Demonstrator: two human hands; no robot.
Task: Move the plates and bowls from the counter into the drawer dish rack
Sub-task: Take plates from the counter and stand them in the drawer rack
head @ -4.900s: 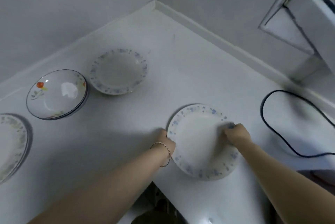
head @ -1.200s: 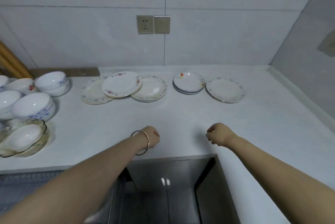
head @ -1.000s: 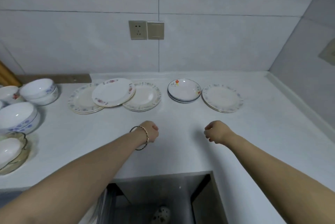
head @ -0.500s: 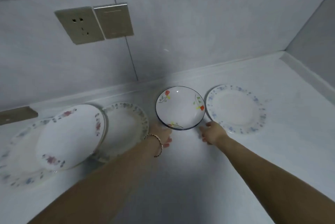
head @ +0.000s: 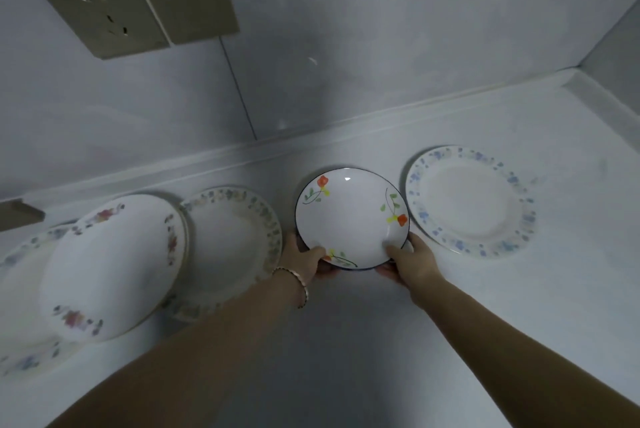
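Both hands grasp the flowered dish (head: pixel 351 216), the landmark here: the left hand (head: pixel 304 256) clasps its near-left rim with the thumb on top, and the right hand (head: pixel 410 261) clasps its near-right rim the same way. The dish sits at the back of the desk (head: pixel 346 341), close to the wall, face up; its near edge seems to be raised slightly, though whether it has left the surface cannot be told. Being round, it has no long axis; its hollow opens upward and a little toward the camera.

Judging by what lies around, much of the task is left. Just right of the dish lies a blue-rimmed plate (head: pixel 471 200), flat. Just left of it lies a floral-rimmed plate (head: pixel 232 240), and further left a red-flowered plate (head: pixel 110 265) rests tilted on other plates. The drawer rack is out of view, so what it already holds cannot be told.
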